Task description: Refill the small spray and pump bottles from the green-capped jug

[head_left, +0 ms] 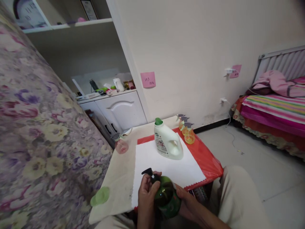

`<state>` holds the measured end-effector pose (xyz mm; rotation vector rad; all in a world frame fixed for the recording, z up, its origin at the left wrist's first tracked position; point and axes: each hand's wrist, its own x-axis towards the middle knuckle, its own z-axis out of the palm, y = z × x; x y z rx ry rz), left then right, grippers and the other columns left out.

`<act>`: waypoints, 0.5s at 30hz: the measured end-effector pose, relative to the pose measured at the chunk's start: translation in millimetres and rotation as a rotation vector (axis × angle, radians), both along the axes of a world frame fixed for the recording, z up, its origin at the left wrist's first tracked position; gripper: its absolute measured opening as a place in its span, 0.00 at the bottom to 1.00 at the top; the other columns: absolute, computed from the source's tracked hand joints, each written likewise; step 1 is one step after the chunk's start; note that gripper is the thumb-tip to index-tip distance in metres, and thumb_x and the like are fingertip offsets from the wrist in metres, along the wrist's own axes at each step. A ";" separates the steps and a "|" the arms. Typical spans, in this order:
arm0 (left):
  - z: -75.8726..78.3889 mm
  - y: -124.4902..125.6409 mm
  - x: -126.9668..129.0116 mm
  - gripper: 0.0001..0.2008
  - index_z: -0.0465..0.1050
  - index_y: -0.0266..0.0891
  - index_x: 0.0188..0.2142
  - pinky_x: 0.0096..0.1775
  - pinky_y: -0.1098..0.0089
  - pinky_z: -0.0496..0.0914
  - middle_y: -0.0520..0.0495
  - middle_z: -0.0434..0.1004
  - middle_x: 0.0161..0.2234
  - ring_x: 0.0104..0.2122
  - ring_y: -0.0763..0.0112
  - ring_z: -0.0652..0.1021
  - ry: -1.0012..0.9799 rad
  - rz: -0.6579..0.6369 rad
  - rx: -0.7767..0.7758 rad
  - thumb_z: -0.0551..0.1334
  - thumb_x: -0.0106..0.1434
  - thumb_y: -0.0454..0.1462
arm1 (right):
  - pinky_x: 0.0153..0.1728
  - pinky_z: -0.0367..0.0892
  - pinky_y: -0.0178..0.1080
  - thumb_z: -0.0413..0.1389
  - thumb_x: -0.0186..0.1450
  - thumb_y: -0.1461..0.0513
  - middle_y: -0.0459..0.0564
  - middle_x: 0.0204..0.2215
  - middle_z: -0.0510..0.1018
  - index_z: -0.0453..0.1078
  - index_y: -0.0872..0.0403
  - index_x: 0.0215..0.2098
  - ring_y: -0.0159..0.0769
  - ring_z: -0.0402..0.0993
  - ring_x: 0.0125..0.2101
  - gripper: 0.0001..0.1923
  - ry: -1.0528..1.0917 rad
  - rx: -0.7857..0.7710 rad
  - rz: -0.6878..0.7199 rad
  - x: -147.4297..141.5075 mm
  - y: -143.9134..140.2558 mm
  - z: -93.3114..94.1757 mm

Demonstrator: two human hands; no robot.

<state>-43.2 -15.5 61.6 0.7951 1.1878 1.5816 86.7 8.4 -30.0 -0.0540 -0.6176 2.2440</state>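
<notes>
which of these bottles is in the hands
The green bottle with the black pump: the left hand at its neck, the right hand on its side. The white jug, pink spray bottle and yellow spray bottles stand untouched.

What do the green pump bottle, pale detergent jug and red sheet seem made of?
The green pump bottle: probably plastic, perhaps glass; it is glossy, translucent, with bright glints. The pale detergent jug: likely moulded plastic, from its one-piece looped shape and soft sheen. The red sheet: probably thin plastic film, judging by its shiny creases.
</notes>
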 end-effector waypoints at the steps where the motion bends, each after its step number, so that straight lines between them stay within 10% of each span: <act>1: 2.9 -1.7 -0.2 0.23 0.73 0.39 0.44 0.40 0.66 0.73 0.41 0.79 0.45 0.43 0.56 0.78 0.014 -0.028 0.008 0.71 0.48 0.42 | 0.52 0.60 0.49 0.63 0.56 0.55 0.56 0.48 0.77 0.63 0.54 0.58 0.48 0.69 0.51 0.33 0.008 -0.003 0.003 0.2 0.2 0.9; 6: 13.7 -9.2 0.5 0.25 0.72 0.38 0.49 0.44 0.60 0.72 0.36 0.77 0.49 0.47 0.49 0.76 -0.093 -0.156 0.010 0.67 0.53 0.45 | 0.52 0.60 0.50 0.64 0.54 0.53 0.56 0.49 0.76 0.63 0.55 0.58 0.49 0.69 0.51 0.36 0.038 -0.011 0.015 1.4 0.4 6.6; 15: 2.9 -1.6 2.1 0.25 0.74 0.38 0.41 0.42 0.62 0.73 0.39 0.80 0.43 0.44 0.51 0.78 0.014 0.012 0.006 0.72 0.44 0.43 | 0.50 0.62 0.51 0.63 0.54 0.53 0.55 0.47 0.78 0.66 0.53 0.55 0.50 0.71 0.49 0.33 0.004 0.025 0.012 1.5 1.5 3.9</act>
